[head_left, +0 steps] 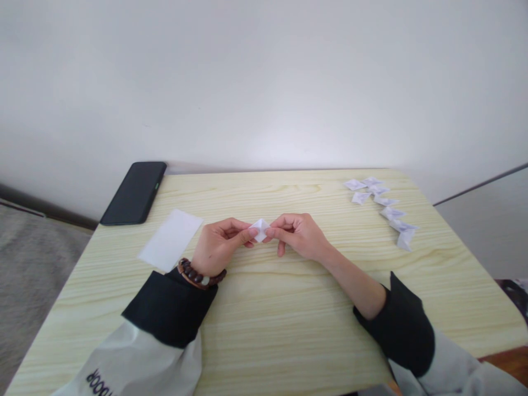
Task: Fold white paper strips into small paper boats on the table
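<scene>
Between my two hands, a small folded white paper (260, 229) is held up over the middle of the table, with a diamond-like outline. My left hand (225, 242) pinches its left corner between thumb and fingers. The right corner sits in the closed thumb and fingers of my right hand (299, 235). Fingertips cover both ends of the paper. Beside my left wrist lies a sheet of white paper (171, 239), flat on the table. Several small folded paper boats (391, 213) rest in a loose row at the far right.
The light wood-grain table (264, 319) stands against a white wall (264, 82). A black smartphone or tablet (134, 193) lies at its back left corner. Grey carpet (28, 247) shows past the left edge.
</scene>
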`<state>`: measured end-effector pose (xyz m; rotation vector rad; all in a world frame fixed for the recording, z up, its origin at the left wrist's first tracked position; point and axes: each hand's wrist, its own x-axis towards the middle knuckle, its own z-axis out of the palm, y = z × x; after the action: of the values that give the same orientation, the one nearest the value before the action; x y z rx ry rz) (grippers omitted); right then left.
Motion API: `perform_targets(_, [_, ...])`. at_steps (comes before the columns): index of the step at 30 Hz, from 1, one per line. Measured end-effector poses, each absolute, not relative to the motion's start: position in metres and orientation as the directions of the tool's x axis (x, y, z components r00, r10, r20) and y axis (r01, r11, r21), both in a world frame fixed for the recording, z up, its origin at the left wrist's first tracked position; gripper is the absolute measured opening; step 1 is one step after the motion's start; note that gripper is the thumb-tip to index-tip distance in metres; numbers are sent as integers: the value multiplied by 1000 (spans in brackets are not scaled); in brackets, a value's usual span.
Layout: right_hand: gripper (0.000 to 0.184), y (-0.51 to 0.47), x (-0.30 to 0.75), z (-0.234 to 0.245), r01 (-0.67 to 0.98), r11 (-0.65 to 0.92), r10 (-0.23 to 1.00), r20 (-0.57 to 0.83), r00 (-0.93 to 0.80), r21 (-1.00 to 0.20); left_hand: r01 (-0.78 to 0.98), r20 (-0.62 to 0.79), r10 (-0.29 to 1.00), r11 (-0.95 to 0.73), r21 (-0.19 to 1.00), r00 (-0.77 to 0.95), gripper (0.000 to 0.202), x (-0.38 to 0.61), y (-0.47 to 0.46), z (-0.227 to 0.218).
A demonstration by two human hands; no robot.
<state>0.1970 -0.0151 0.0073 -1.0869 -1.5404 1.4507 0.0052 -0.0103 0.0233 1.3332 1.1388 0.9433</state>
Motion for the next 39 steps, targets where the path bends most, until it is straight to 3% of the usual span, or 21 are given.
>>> perform_targets(6, [28, -15, 196, 7, 32, -18, 941, -28, -337, -999, 49, -111, 955, 102, 994, 274, 43, 7, -11, 18])
perform_targets(9, [26, -14, 195, 5, 12, -5, 946, -8, -325, -1000, 101, -125, 936, 96, 990, 329, 37, 7, -12, 18])
perform_targets(19, [28, -16, 194, 5, 104, 81, 934, 39, -356, -991, 128, -98, 937, 58, 990, 336, 29, 6, -13, 19])
perform_targets(22, [26, -17, 193, 1, 169, 191, 947, 136, -292, -967, 115, -107, 945, 75, 991, 310, 31, 7, -13, 19])
perform_targets(26, [18, -18, 194, -2, 319, 428, 899, 361, -248, -846, 86, -134, 950, 114, 990, 282, 42, 8, -12, 18])
perform_targets(30, [14, -17, 195, -2, 333, 480, 876, 422, -234, -811, 86, -129, 955, 110, 990, 266, 41, 7, -12, 19])
perform_targets(35, [10, -16, 195, -3, 364, 629, 777, 566, -276, -686, -53, -149, 946, 171, 984, 289, 44, 6, -12, 19])
perform_targets(39, [12, -16, 196, -2, 353, 652, 758, 574, -310, -671, 3, -123, 955, 127, 992, 271, 41, 5, -11, 16])
